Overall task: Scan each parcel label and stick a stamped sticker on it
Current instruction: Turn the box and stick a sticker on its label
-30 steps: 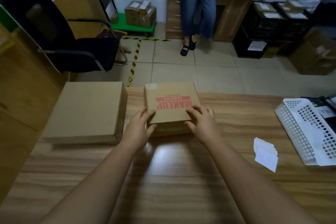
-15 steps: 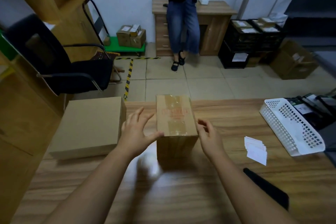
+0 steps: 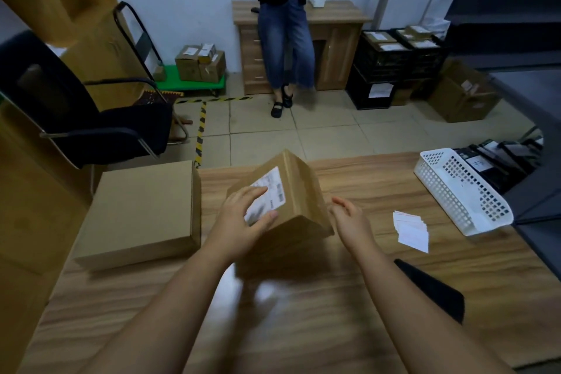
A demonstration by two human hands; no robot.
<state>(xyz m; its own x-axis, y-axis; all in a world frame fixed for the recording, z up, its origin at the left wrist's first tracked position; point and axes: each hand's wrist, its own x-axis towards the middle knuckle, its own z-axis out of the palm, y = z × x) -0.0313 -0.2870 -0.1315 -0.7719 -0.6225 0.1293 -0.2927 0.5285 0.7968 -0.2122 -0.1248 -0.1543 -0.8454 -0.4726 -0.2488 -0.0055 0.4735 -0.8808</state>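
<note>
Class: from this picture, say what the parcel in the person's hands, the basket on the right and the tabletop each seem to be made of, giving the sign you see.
Parcel: matte brown cardboard with folded edges and a white paper label.
Basket: probably white moulded plastic, judging by its even perforated walls.
Tabletop: glossy wood grain with reflections; veneer or laminate, unclear.

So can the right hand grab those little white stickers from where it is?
Probably yes. The right hand is open beside the parcel, and the white stickers lie just to its right on bare table, with nothing between them.
</note>
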